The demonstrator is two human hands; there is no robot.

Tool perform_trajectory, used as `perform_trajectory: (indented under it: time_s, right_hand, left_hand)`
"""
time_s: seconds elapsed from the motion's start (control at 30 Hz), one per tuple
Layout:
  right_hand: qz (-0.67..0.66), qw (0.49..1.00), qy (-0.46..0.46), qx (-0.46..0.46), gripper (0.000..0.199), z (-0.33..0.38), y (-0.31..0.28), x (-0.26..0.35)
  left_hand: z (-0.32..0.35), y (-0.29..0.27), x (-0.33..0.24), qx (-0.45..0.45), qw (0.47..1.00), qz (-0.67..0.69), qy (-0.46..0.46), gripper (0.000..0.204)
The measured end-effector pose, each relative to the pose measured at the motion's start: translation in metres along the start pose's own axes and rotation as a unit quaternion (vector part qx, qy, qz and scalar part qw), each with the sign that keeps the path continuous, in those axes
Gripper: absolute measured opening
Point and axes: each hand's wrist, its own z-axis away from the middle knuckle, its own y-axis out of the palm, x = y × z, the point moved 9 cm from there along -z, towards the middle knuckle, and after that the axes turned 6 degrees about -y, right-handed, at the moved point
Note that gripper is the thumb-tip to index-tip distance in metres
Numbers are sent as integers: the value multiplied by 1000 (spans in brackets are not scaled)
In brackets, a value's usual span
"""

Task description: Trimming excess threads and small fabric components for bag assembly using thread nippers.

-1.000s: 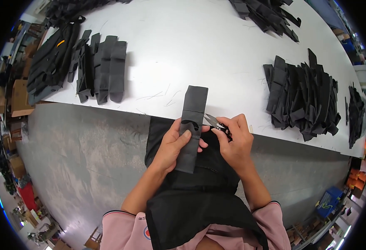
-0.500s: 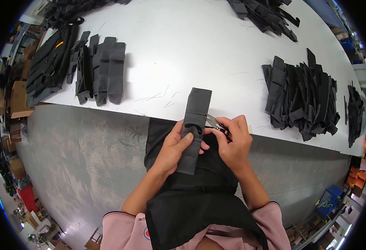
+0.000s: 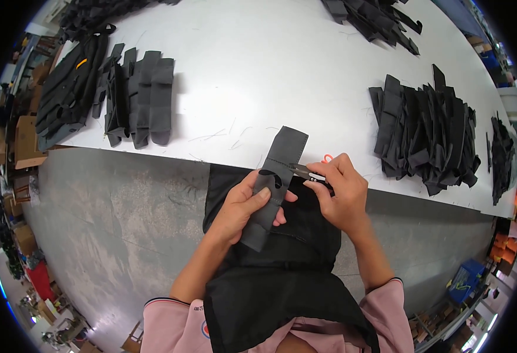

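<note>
My left hand point(image 3: 248, 206) is closed around a dark grey fabric strip point(image 3: 288, 145), thumb on top and fingertips showing beneath its right side. The strip slants up to the right over the table's near edge, with a stitched seam across it and a loose, bulging opening near my thumb. In my right hand point(image 3: 345, 191) is a pair of thread snips point(image 3: 309, 173) with dark handles and an orange-red loop. Their blade tips touch or lie just over the strip's right edge at the seam. My right palm hides part of the handles.
Several dark strips point(image 3: 154, 97) lie side by side at the left of the white table point(image 3: 258, 76), near a black backpack point(image 3: 73, 88). A heap of similar pieces point(image 3: 426, 132) lies at the right, another point(image 3: 373, 20) farther back. Loose threads dot the tabletop. A black apron point(image 3: 282, 288) covers my lap.
The strip has tilted, its far end swinging right. My right hand has turned and shifted slightly right with the snips, and their orange-red loop now shows.
</note>
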Motion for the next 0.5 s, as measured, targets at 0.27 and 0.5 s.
perform_trajectory:
  time_s: [0.27, 0.5]
  right_hand:
    - [-25, 992, -66, 106, 26, -14, -7, -1]
    - [-30, 986, -98, 135, 26, -17, -10, 0]
  left_hand:
    - [2, 1, 1, 34, 999, -24, -36, 35]
    - [2, 3, 5, 47, 998, 3, -45, 32]
